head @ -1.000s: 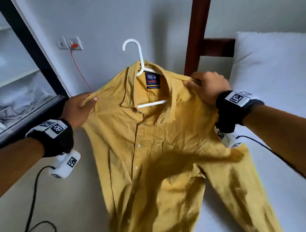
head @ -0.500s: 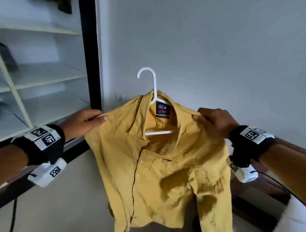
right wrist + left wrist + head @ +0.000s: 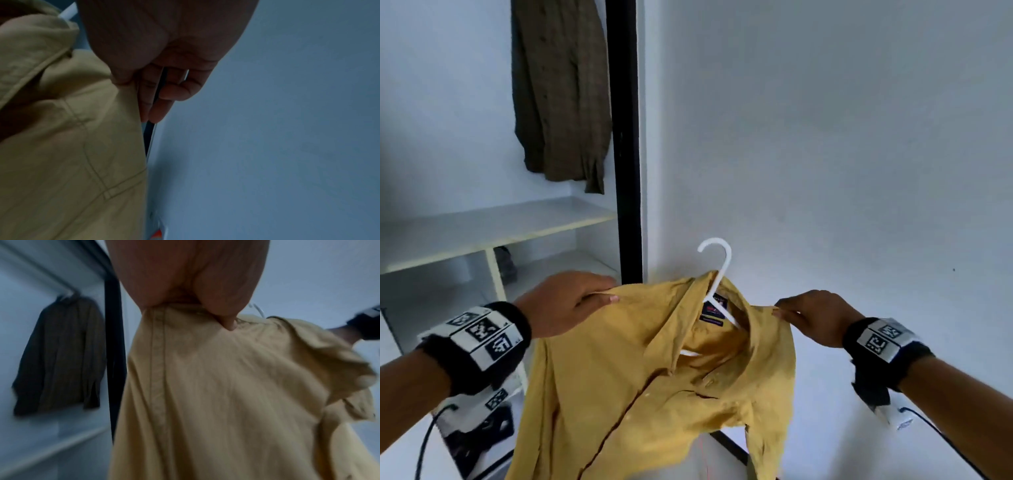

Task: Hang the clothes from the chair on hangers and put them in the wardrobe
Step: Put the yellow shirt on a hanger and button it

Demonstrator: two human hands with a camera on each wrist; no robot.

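A yellow shirt (image 3: 654, 383) hangs on a white hanger (image 3: 717, 270) whose hook sticks up above the collar. My left hand (image 3: 571, 301) pinches the shirt's left shoulder, and my right hand (image 3: 808, 315) pinches its right shoulder. In the left wrist view the left hand (image 3: 205, 293) grips the yellow shirt (image 3: 216, 386) at its shoulder seam. The right wrist view has the right hand (image 3: 156, 78) holding the edge of the yellow shirt (image 3: 61, 138). The open wardrobe (image 3: 482, 226) stands to the left of the shirt.
A dark brown shirt (image 3: 561, 92) hangs inside the wardrobe at the upper left, also seen as the dark brown shirt (image 3: 57, 356) in the left wrist view. A black door frame (image 3: 625, 137) edges the wardrobe. White shelves (image 3: 493, 253) lie below. A plain wall (image 3: 825, 154) fills the right.
I have turned from the bed toward the wardrobe, carrying the yellow shirt leftward. The dark hanging shirt has come into view. Both hands keep their hold on the shoulders.
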